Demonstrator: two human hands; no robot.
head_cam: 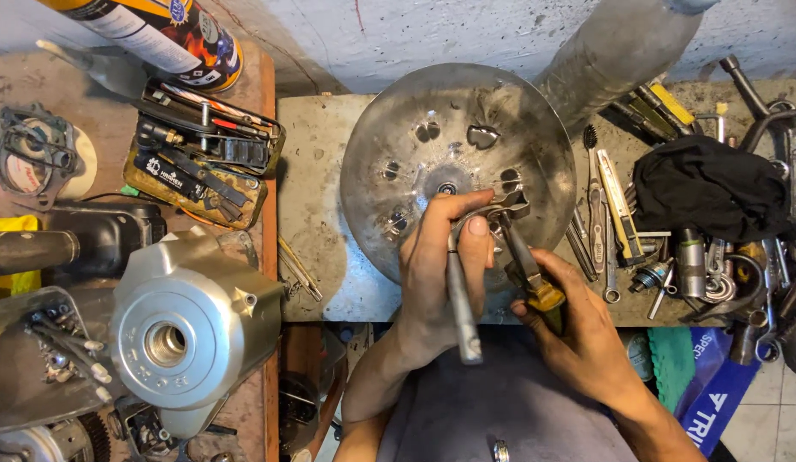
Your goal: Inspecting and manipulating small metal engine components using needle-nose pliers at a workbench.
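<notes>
A dull silver metal dish, yellow-handled pliers, a black cloth and a silver-grey engine cover.

Bare worktop lies open left of the metal disc, apart from a few thin rods near its front edge. The disc fills the middle. To its right, room is blocked by a row of tools, a black cloth and heaped wrenches. On the left, a tool tray and an engine cover crowd the bench.
</notes>
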